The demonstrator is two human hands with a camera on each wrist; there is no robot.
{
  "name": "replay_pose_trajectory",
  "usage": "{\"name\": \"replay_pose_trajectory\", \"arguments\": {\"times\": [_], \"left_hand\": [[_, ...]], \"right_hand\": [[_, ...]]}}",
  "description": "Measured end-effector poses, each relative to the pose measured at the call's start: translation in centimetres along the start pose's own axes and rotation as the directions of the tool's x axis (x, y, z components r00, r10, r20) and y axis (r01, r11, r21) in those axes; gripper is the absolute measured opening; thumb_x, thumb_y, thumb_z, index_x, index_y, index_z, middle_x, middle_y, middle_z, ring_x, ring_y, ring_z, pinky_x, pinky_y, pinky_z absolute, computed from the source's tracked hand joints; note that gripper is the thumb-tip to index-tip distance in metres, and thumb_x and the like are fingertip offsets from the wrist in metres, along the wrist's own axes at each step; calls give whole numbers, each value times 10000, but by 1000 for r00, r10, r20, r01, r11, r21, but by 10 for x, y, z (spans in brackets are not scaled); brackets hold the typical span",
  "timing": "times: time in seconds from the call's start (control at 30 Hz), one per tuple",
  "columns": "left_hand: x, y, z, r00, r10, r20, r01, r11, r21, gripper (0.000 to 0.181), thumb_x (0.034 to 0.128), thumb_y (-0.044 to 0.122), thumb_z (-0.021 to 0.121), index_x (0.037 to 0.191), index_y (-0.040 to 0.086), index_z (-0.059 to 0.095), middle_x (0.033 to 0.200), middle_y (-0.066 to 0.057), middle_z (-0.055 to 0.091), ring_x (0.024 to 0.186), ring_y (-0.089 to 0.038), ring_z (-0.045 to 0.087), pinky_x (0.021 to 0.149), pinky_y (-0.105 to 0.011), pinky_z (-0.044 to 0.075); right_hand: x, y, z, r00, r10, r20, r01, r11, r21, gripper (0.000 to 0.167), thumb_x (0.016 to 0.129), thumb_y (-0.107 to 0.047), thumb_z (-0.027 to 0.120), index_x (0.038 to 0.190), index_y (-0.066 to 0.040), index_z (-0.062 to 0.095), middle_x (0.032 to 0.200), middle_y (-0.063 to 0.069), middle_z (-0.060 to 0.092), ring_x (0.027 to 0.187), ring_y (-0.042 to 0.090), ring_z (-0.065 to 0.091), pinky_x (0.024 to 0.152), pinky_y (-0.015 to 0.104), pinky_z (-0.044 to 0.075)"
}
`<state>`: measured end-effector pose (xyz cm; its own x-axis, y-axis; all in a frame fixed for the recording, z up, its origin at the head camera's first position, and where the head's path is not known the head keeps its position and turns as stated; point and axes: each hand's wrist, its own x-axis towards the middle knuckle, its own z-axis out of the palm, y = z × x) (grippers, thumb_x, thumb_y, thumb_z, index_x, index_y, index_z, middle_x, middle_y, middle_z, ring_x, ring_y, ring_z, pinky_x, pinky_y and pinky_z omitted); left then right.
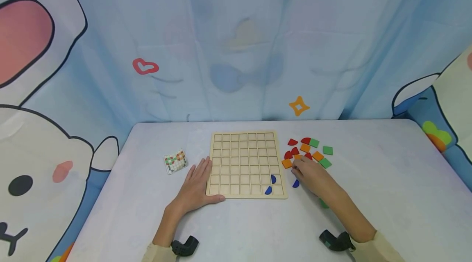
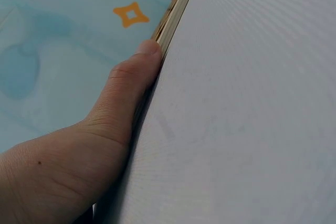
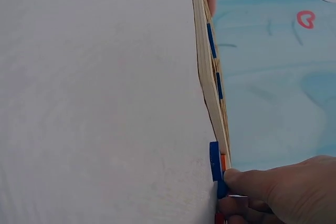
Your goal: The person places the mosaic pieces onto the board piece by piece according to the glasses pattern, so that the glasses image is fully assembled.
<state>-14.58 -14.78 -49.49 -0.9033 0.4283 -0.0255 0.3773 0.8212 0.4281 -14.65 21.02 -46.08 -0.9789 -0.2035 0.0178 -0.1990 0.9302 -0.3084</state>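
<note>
A wooden grid board (image 1: 234, 179) lies flat on the table. My left hand (image 1: 197, 184) rests with straight fingers along its left side, and the thumb (image 2: 128, 85) touches its front edge. Two blue half-round pieces (image 1: 273, 179) sit in cells at the board's lower right. Right of the board, my right hand (image 1: 311, 176) is low over the table, curled fingers at the loose pieces. In the right wrist view, its thumb and fingers pinch a blue piece (image 3: 221, 188), partly hidden. Another blue half-round piece (image 1: 296, 183) lies beside the hand.
Red rounded pieces (image 1: 293, 142), orange squares (image 1: 287, 163) and green squares (image 1: 327, 150) are scattered right of the board. One green piece (image 1: 324, 203) is partly under the right forearm. A small pattern card (image 1: 175, 162) lies to the left. A blue curtain (image 1: 236, 48) hangs behind the table.
</note>
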Motion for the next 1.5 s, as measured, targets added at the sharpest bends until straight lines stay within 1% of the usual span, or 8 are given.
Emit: {"name": "replay_pose_trajectory", "arguments": {"times": [0.2, 0.33, 0.47, 0.73, 1.1, 1.23, 1.37, 1.5], "left_hand": [[1, -2, 2, 1000, 4, 1, -4, 1000, 6, 1196, 745, 700, 668, 1555, 24, 105, 1648, -105, 95, 1534, -264, 83, 1233, -494, 94], [1, -2, 2, 1000, 7, -1, -7, 1000, 4, 1194, 746, 699, 668, 1556, 27, 104, 1648, -104, 96, 1534, -262, 81, 1235, -494, 90], [1, -2, 2, 1000, 8, -5, -8, 1000, 6, 1189, 745, 694, 673, 1556, 29, 112, 1647, -107, 102, 1533, -267, 87, 1235, -502, 95], [0, -2, 2, 1000, 8, -4, -8, 1000, 6, 1189, 748, 697, 666, 1554, 24, 109, 1647, -106, 98, 1534, -262, 84, 1237, -496, 87], [1, -3, 2, 1000, 16, -10, -16, 1000, 11, 1181, 753, 690, 666, 1554, 23, 112, 1646, -109, 105, 1533, -269, 92, 1233, -499, 102], [1, -3, 2, 1000, 23, -15, -23, 1000, 13, 1175, 755, 693, 661, 1552, 15, 124, 1644, -119, 117, 1530, -280, 105, 1227, -509, 114], [1, -3, 2, 1000, 3, 10, -3, 1000, 19, 1189, 754, 705, 652, 1559, 36, 87, 1651, -93, 78, 1536, -254, 69, 1236, -489, 88], [0, -1, 1, 1000, 6, 8, -6, 1000, 12, 1183, 756, 693, 661, 1558, 34, 93, 1650, -96, 83, 1536, -255, 70, 1236, -491, 84]], "right_hand": [[-1, 4, -13, 996, -12, 90, 8, 999, 42, 211, 872, -137, 711, 1065, -57, 687, 864, 28, 608, 780, 151, 540, 732, 339, 577], [-2, 12, -19, 989, -118, 91, 116, 993, 21, 193, 841, -106, 740, 1033, -110, 721, 951, 16, 630, 848, 162, 590, 788, 368, 590], [-1, 19, -19, 969, -217, 121, 212, 976, 53, 191, 828, -70, 744, 1004, -143, 729, 956, -23, 640, 885, 139, 607, 818, 350, 587], [0, 19, -16, 965, -217, 147, 207, 975, 78, 184, 818, -80, 755, 994, -128, 730, 911, -40, 621, 853, 103, 587, 792, 303, 589], [0, 19, -14, 960, -260, 108, 259, 966, 19, 153, 801, -145, 785, 941, -164, 727, 872, -73, 615, 813, 69, 573, 782, 301, 584], [1, 17, -16, 964, -248, 98, 246, 969, 33, 154, 809, -176, 782, 954, -169, 731, 897, -78, 625, 841, 82, 578, 793, 311, 581], [1, 12, -14, 973, -228, 28, 225, 972, 70, 168, 809, -225, 784, 950, -165, 715, 891, -76, 633, 841, 92, 577, 758, 289, 568], [0, 3, -9, 975, -222, -23, 223, 970, 96, 199, 801, -257, 792, 957, -179, 696, 868, -90, 632, 824, 74, 575, 710, 228, 544]]}}
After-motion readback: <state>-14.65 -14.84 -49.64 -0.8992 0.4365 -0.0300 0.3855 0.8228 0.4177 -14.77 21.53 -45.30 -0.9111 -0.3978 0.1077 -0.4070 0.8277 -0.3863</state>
